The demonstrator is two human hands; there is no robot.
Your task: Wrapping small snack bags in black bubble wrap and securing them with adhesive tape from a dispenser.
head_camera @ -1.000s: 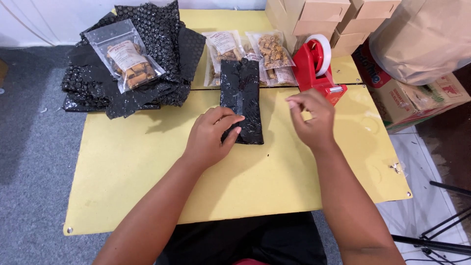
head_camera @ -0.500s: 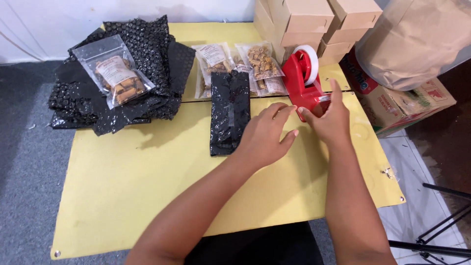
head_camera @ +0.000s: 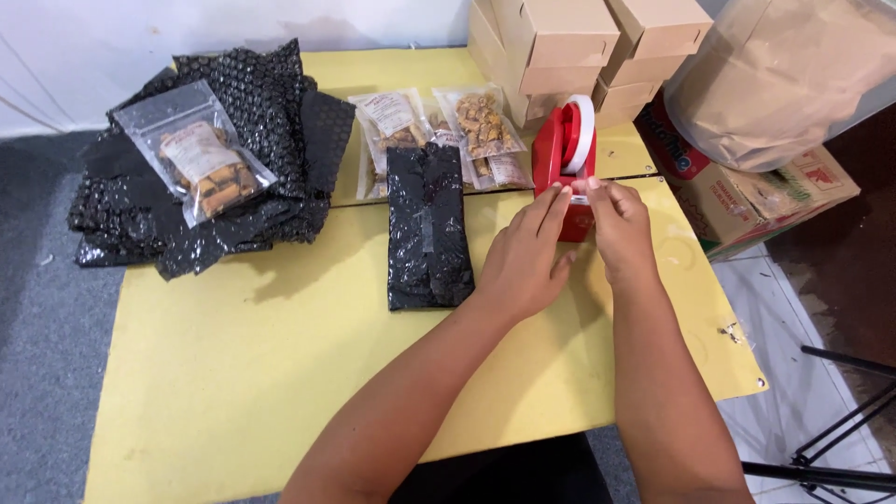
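From the head camera, both hands meet at the red plastic tape dispenser with its white roll of tape, which stands on the yellow worktop near its far right side. The left hand reaches in with fingers stretched long and close together, their tips touching the front of the dispenser; it grips nothing that can be seen. The right hand sits just beside it, fingertips pinched narrow at the dispenser's cutting edge, though whether tape lies between them cannot be told.

Just left of the left hand lies a flat packet wrapped in black bubble wrap, long side pointing away from the person. Beyond it, clear pouches of brown snacks rest side by side. At the far left, a heap of black bubble-wrap sheets carries another clear snack pouch on top. Stacked brown cardboard boxes stand behind the dispenser.
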